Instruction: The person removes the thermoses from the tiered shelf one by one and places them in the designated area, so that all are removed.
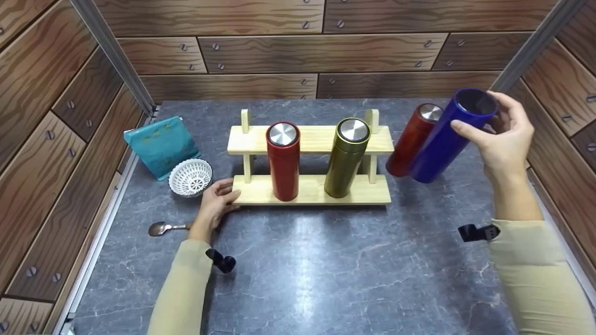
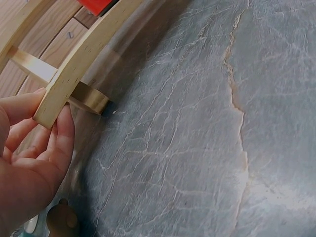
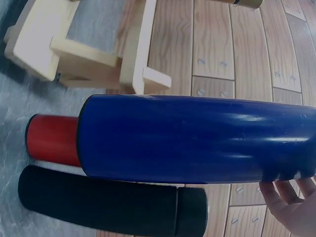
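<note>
Sleeves in pale beige frame the head view, each with a small black camera mount at the wrist. Left hand [image 1: 216, 203] rests on the marbled grey table [image 1: 326, 270] at the left end of the wooden rack [image 1: 311, 190]; the left-wrist view shows its fingers [image 2: 61, 133] pinching the corner of the lower board [image 2: 79, 64], thumb side hidden. Right hand [image 1: 505, 139] is curled round the top of the blue flask [image 1: 449, 137], which is lifted off the table, tilted with its base toward the rack, just beside the dark red flask [image 1: 412, 139] standing right of the rack. In the right-wrist view the blue flask [image 3: 197, 138] fills the frame, with fingertips [image 3: 289, 195] under its upper end and a black flask [image 3: 108, 205] below it; this black flask cannot be made out in the head view.

A red flask [image 1: 283, 160] and an olive-gold flask [image 1: 347, 158] already stand upright in the rack, through openings in the upper board [image 1: 311, 139]. A white basket bowl [image 1: 190, 177], a teal pouch [image 1: 160, 146] and a spoon [image 1: 163, 228] lie to the left.

Judged from this arrangement, good handling calls for bringing the blue flask upright before lowering it, keeping its base clear of the dark red flask and the rack's right post [image 1: 372, 121], while the left hand steadies the rack against sliding.
</note>
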### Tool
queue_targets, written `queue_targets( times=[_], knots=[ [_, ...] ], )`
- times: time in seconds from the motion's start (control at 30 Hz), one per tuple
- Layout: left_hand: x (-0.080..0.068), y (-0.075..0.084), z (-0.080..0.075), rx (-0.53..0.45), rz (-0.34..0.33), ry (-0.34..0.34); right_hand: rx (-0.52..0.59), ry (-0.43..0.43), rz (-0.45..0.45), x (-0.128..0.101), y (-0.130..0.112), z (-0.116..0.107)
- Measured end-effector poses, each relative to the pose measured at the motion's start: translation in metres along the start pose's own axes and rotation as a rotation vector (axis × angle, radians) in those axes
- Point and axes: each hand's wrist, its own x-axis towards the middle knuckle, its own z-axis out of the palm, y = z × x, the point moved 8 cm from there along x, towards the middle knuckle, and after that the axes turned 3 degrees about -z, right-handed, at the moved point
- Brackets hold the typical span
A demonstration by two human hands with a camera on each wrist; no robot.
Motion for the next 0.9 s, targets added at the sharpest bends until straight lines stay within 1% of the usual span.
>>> queue_targets(
  times=[0.3, 0.57, 0.73, 0.9],
  knots=[
    [0.001, 0.000, 0.001, -0.003, 0.002, -0.002, -0.020, 0.052, 0.016, 0.002, 0.006, -0.026],
    [0.001, 0.000, 0.000, -0.005, 0.006, -0.004, 0.021, 0.124, 0.046, 0.003, 0.013, -0.049],
    [0.001, -0.001, 0.000, -0.001, -0.002, 0.001, 0.052, 0.166, 0.025, 0.006, 0.017, -0.064],
    [0.001, -0.001, -0.001, 0.007, -0.001, 0.008, 0.026, 0.194, 0.017, 0.009, 0.021, -0.078]
  ],
)
